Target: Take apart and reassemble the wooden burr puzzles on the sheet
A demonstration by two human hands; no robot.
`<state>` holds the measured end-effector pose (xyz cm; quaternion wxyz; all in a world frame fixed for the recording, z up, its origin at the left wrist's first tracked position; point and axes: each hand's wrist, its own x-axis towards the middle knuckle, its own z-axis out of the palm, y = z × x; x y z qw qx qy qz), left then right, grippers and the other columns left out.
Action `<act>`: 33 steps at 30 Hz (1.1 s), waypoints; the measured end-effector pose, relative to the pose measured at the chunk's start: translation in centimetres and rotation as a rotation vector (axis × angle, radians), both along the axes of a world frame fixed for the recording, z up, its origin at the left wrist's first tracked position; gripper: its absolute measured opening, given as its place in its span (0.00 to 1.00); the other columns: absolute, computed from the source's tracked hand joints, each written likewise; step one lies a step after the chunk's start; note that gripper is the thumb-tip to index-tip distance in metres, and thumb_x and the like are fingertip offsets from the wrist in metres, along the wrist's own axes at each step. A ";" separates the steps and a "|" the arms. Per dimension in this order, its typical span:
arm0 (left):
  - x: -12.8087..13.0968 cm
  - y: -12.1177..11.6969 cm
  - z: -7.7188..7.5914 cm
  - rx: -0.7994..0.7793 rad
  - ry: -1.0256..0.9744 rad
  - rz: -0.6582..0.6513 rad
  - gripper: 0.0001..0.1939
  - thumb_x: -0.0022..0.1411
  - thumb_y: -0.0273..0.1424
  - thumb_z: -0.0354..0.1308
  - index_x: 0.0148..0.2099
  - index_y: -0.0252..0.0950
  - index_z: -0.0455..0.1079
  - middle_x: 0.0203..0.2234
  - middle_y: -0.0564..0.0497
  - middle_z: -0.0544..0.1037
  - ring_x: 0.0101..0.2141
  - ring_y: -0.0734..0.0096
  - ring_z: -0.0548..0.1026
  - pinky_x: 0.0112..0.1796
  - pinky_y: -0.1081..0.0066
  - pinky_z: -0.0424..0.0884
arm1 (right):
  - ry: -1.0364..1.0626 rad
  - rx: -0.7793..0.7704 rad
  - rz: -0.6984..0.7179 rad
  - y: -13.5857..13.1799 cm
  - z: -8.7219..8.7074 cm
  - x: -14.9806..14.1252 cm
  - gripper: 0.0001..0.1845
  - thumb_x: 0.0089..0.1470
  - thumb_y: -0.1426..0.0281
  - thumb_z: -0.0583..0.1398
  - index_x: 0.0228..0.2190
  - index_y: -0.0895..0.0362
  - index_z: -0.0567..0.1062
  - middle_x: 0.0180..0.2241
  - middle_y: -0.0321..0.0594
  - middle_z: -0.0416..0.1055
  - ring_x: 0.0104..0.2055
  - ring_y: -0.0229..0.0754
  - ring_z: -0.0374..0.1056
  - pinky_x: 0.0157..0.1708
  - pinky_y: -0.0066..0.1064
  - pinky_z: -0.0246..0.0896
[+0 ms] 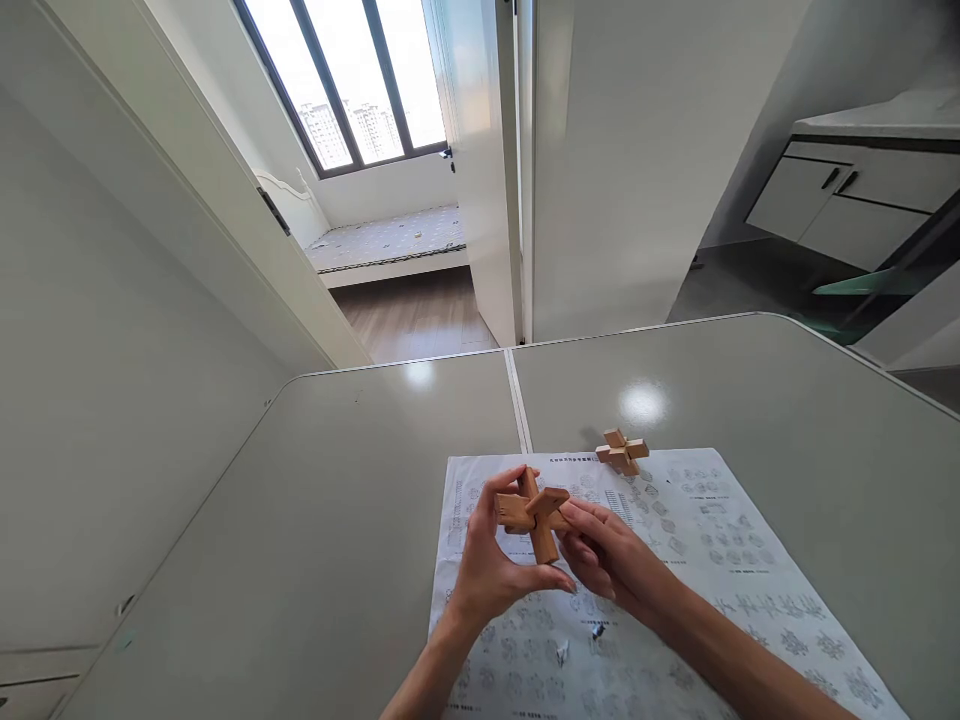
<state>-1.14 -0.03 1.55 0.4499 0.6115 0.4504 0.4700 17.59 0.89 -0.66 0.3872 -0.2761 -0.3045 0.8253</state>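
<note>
A wooden burr puzzle [538,515], made of crossing notched bars, is held up over the printed sheet [637,620]. My left hand [487,565] curves around its left side, with fingers at the top and the thumb stretched beneath it. From the right, my right hand [615,550] pinches the end of a bar between thumb and fingers. A second, paler wooden burr puzzle [621,453] sits at the top edge of the sheet, apart from both hands. Some of the left fingers are hidden behind the puzzle.
The sheet shows rows of small diagrams and lies on a glossy grey table [337,560]. Two small scraps, one whitish [562,653] and one dark [598,631], lie on the paper. Beyond the table stand an open door [480,150], a bed [397,240] and white cabinets [810,200].
</note>
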 end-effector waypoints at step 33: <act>-0.4 0.3 -0.3 -0.027 -0.102 0.022 0.43 0.49 0.48 0.76 0.65 0.43 0.70 0.56 0.42 0.79 0.59 0.42 0.75 0.61 0.47 0.69 | -0.032 -0.029 0.044 0.2 0.3 0.4 0.32 0.62 0.50 0.64 0.17 0.54 0.61 0.10 0.24 0.51 0.12 0.27 0.41 0.13 0.23 0.35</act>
